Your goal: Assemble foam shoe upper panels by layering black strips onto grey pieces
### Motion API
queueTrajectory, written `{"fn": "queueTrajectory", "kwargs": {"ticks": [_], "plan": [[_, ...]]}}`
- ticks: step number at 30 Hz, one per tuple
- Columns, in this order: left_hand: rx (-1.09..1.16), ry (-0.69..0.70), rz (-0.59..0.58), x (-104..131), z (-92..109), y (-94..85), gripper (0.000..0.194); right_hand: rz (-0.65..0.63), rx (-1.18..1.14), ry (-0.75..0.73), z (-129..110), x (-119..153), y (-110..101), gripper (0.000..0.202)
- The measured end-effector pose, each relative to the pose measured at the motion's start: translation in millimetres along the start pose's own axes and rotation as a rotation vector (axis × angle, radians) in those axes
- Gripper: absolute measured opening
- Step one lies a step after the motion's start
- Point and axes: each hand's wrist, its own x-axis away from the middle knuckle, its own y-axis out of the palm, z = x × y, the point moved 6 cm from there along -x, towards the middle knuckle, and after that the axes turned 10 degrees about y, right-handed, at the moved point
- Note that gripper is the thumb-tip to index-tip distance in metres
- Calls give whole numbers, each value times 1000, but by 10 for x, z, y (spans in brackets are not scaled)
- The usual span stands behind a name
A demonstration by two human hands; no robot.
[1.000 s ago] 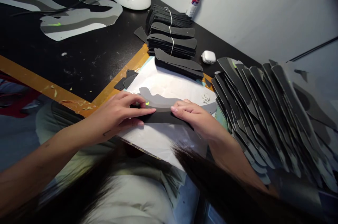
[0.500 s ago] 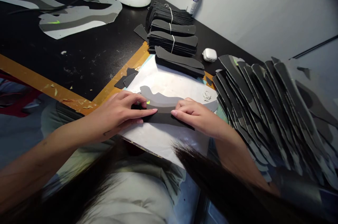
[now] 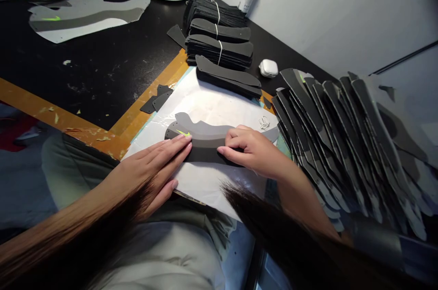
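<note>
Left hand [image 3: 153,160] flat, fingers together, tips on grey wavy-edged panel [image 3: 208,129] near its neon-green mark [image 3: 183,133]. Right hand [image 3: 251,148] half-curled at panel's matte-black lower strip [image 3: 205,154]; can't tell if pinching. Panel lies on smooth white sheet [image 3: 212,179], likely braced against shifting.

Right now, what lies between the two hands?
In the head view, the middle stretch of the grey-and-black piece lies between the left hand and the right hand.

Workshop | banded stacks of cut pieces [image 3: 236,49] | flecked tape edging [image 3: 34,103]
</note>
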Motion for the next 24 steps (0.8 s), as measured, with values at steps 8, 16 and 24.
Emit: {"fn": "queueTrajectory", "kwargs": {"ticks": [8, 16, 24], "plan": [[-1, 119, -92, -10, -25, 20, 105, 66, 108, -102, 37, 25, 0, 37], [-32, 119, -75, 10, -24, 43, 101, 36, 113, -135, 44, 20, 1, 36], [-114, 95, -84, -56, 100, 39, 94, 65, 161, -140, 28, 12, 12, 35]]}}
